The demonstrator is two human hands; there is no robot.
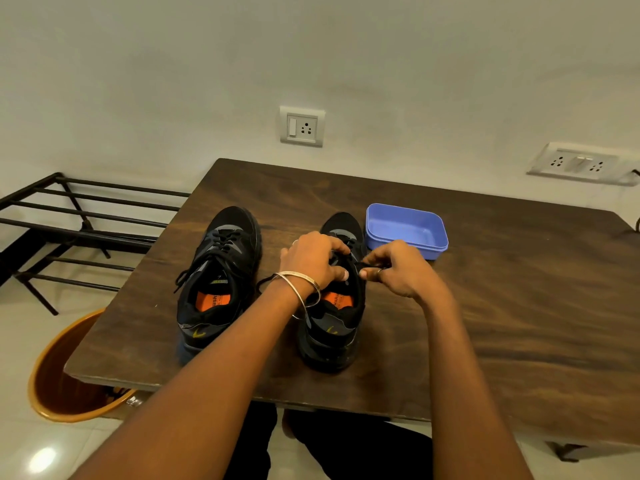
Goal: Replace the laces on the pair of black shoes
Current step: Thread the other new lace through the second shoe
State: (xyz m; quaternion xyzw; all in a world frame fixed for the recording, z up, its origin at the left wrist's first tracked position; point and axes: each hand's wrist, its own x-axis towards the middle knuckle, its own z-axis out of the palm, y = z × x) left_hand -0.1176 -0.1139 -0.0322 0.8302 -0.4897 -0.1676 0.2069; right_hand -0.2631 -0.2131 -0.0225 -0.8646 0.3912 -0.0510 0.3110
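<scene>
Both hands on the right shoe (332,327), left hand (313,259) gripping its upper, right hand (398,268) pinching the black lace (362,263). Blue tub (407,230) just beside its toe, left shoe (216,282) nearby with laces loose. Orange bin (65,386) tucked under the table (485,306) corner.

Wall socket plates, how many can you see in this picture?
2. One socket plate sits on the wall straight behind the wooden table; a wider socket plate is on the wall at the far right. Others may lie outside the view.

Head view, downward, seemingly close
</scene>
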